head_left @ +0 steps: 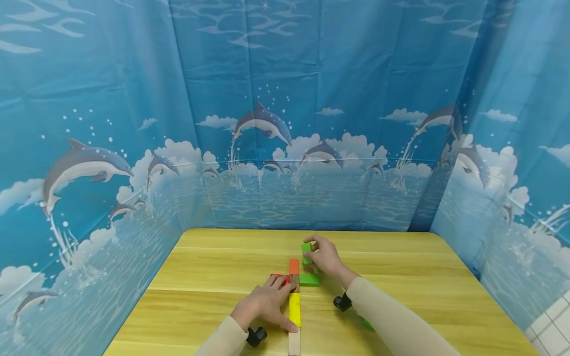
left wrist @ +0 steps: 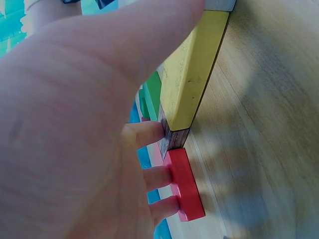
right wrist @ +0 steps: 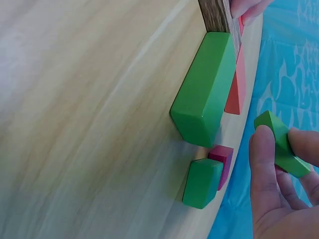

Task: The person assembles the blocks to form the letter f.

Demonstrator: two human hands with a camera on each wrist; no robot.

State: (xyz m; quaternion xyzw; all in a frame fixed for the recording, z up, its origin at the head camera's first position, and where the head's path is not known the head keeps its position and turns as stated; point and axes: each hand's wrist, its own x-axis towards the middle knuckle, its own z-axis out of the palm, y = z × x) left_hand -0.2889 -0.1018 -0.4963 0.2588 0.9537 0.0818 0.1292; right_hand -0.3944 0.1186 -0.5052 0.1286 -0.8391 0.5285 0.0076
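Note:
My right hand point(head_left: 326, 256) pinches a bright green block point(right wrist: 283, 147) between thumb and fingers, beyond the laid blocks. My left hand point(head_left: 267, 302) rests over a straight row of blocks. Its fingertips touch the red block point(left wrist: 185, 186) and the dark brown block point(left wrist: 172, 141); its thumb lies at the near end of the yellow block point(head_left: 295, 310). Farthest in the row is an orange block point(head_left: 294, 267), and a pale wood block point(head_left: 294, 342) is nearest. From the brown block's right side a green block point(head_left: 309, 280) sticks out; the red one lies opposite, partly hidden by fingers.
In the right wrist view, a smaller green block point(right wrist: 203, 183) and a magenta block point(right wrist: 223, 162) lie beyond the long green one. Another green piece point(head_left: 367, 323) peeks out under my right forearm. A blue dolphin curtain point(head_left: 285, 198) hangs behind the wooden table point(head_left: 213, 257).

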